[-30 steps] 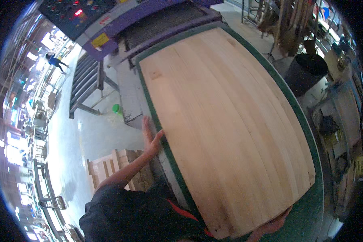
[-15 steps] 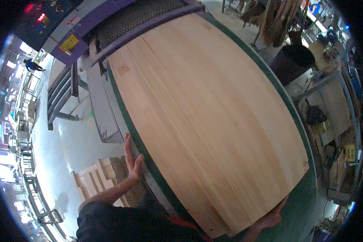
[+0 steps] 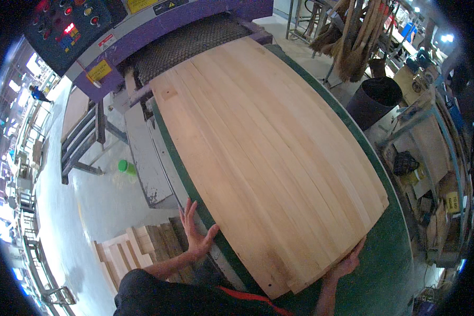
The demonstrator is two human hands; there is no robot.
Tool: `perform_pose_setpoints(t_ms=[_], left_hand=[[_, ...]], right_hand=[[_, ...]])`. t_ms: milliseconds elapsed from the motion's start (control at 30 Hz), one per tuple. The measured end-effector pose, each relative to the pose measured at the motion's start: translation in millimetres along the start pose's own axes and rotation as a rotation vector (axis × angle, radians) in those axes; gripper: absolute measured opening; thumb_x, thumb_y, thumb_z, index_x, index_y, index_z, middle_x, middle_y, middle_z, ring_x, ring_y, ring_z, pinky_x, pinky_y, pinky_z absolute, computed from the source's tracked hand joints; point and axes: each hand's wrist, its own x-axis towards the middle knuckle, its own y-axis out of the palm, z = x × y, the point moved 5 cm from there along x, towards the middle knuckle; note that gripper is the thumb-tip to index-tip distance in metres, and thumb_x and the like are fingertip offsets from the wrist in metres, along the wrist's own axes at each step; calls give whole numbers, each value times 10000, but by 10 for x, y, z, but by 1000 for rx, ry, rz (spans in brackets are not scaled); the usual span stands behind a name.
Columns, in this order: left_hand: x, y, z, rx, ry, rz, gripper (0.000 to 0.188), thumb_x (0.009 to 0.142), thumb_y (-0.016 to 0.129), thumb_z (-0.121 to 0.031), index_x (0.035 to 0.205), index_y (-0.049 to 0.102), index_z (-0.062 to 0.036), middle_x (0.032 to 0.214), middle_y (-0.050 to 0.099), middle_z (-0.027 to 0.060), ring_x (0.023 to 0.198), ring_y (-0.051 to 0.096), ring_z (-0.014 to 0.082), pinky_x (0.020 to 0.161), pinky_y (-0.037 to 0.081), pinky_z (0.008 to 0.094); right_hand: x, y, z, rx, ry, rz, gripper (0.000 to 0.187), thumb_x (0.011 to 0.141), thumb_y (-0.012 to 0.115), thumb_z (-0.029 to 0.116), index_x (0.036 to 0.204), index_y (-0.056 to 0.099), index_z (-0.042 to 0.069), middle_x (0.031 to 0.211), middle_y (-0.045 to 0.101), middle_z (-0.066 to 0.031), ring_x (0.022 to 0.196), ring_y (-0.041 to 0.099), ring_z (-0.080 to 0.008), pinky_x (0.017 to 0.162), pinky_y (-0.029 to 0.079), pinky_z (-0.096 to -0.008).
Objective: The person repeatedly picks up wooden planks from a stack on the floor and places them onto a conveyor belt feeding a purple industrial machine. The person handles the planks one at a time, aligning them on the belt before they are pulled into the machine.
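Note:
A wide, pale wooden panel (image 3: pixel 268 152) made of joined strips lies on a green conveyor belt (image 3: pixel 382 263). Its far end reaches the opening of a purple machine (image 3: pixel 195 31). At the panel's near right edge my right hand (image 3: pixel 346 263) grips it, with some fingers partly hidden by the wood. My left hand (image 3: pixel 197 234) is beside the belt's left edge, fingers spread and thumb pointing toward the panel. It holds nothing.
A control panel (image 3: pixel 71 31) with lit buttons is at the upper left. Stacked wooden pieces (image 3: pixel 142 247) stand left of my arm, with a green bottle (image 3: pixel 125 167) on the floor beyond. A dark bin (image 3: pixel 376 100) and brooms (image 3: pixel 355 42) are at the right.
My view has shifted, showing more of the machine. The panel's far edge now overlaps the purple bar at the opening. My left hand's fingers have spread wider; my right hand stays at the panel's edge.

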Motion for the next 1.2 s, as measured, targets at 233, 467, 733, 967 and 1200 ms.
perform_pose_setpoints(t_ms=[233,467,733,967,1200], left_hand=[[-29,-18,54,-17,28,-26,797,739,698,-454,1342,356,-62,1446,273,202,1367,153,389,1103,44,541],[-31,-70,36,-54,68,-69,759,739,710,-398,1328,373,-57,1428,302,210,1366,150,394,1104,42,537],[-65,-74,1,-113,35,-91,743,724,722,-382,1305,406,-43,1405,342,214,1365,144,406,1104,43,531],[-82,-115,5,-189,58,-86,746,724,707,-425,1299,421,-46,1419,331,207,1376,114,391,1106,35,523],[-115,-104,32,-181,46,-84,716,737,685,-441,1283,432,-54,1432,320,186,1384,77,389,1104,10,522]], right_hand=[[-48,429,21,274,200,85,546,883,377,239,1365,363,-18,1327,475,-132,1124,511,-213,962,395,-350],[-88,731,19,510,247,66,606,800,397,196,1362,350,-25,1328,454,-132,1161,477,-226,974,375,-361],[-87,791,34,546,302,199,757,748,439,282,1426,223,26,1466,254,-132,1331,270,-282,1096,206,-419],[-93,920,29,547,302,188,756,741,423,269,1433,203,61,1465,248,-119,1332,263,-299,1096,215,-429],[-126,1276,207,663,381,134,609,823,385,292,1368,294,35,1316,408,-111,1214,397,-246,1022,318,-391]])
